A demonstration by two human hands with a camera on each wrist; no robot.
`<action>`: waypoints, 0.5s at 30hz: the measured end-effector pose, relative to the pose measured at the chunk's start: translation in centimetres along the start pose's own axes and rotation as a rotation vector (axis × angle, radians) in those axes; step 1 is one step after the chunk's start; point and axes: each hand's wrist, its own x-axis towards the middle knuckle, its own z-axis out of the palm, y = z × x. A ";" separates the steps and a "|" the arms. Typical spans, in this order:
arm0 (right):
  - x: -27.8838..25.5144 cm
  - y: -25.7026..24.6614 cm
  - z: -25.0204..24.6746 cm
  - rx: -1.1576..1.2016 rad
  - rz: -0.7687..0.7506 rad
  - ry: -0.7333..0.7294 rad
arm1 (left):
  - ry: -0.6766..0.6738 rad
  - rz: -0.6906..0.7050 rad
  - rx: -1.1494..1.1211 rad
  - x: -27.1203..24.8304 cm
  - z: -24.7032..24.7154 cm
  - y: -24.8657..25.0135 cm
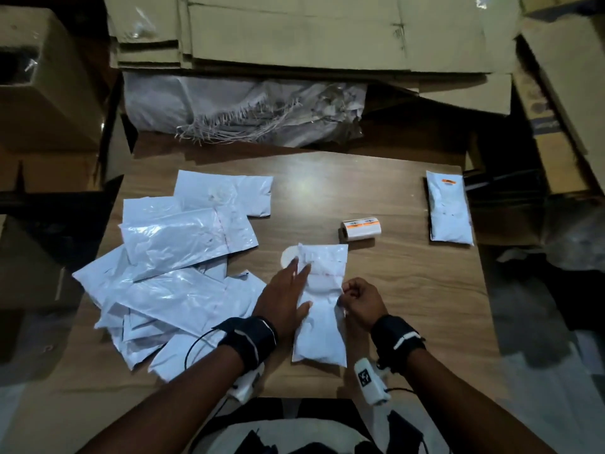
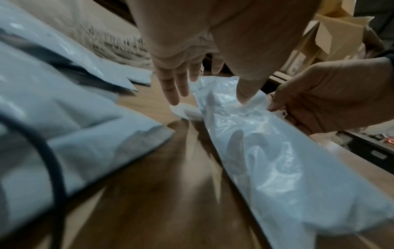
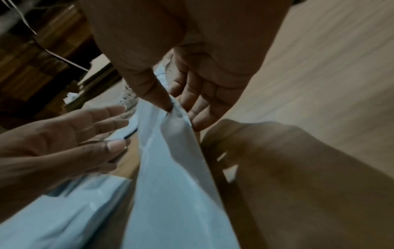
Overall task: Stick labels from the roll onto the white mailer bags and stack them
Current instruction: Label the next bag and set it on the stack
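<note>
Wood table point(image 1: 327, 191), cardboard behind; left hand point(image 1: 283, 298) flat, right hand point(image 1: 361, 301) seemingly pinching mailer bag point(image 1: 322, 326)

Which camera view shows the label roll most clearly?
The head view. There the label roll lies whole on the table, on its side, with orange and white labels visible, beyond the bag under the hands. In the left wrist view I cannot find it. In the right wrist view only a blurred printed patch shows beyond the thumb, perhaps the roll.
</note>
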 end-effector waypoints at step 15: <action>-1.5 5.4 5.4 -0.709 -0.546 0.092 | -0.326 0.107 0.469 2.7 3.6 2.4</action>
